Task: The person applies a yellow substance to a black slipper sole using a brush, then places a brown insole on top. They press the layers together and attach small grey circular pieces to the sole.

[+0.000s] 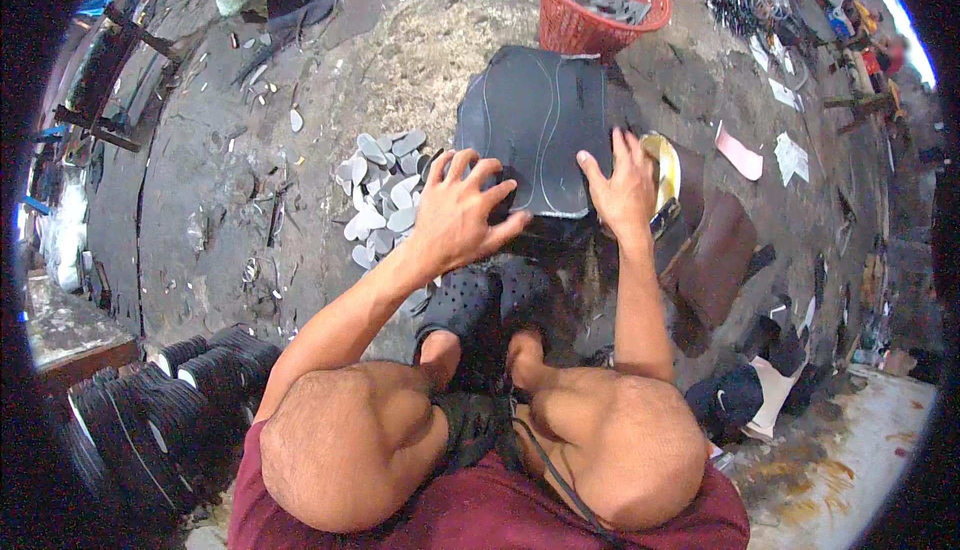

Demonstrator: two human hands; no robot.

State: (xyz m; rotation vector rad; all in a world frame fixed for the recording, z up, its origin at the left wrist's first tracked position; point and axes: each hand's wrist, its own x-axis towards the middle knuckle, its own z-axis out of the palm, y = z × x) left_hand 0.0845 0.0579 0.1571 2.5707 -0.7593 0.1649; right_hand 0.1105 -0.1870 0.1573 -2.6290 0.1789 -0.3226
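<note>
A dark sheet (545, 130) with pale curved sole outlines lies on a low support in front of me. My left hand (455, 208) is over its near left corner, fingers spread and bent, thumb apart. Under and beside those fingers is a dark rounded piece (501, 206), mostly hidden; whether it is gripped cannot be made out. My right hand (622, 190) lies open at the sheet's right edge, fingers stretched forward and thumb out over the sheet. Beside the right hand is a round container with a yellowish inside (664, 172). Small grey oval pieces (385, 195) are heaped left of the sheet.
A red perforated basket (605, 25) with grey scraps stands beyond the sheet. Stacked black soles (150, 415) are at lower left. Brown sheet material (715, 250) lies at right, with a dark cap (725, 400) nearer me. Scraps litter the floor.
</note>
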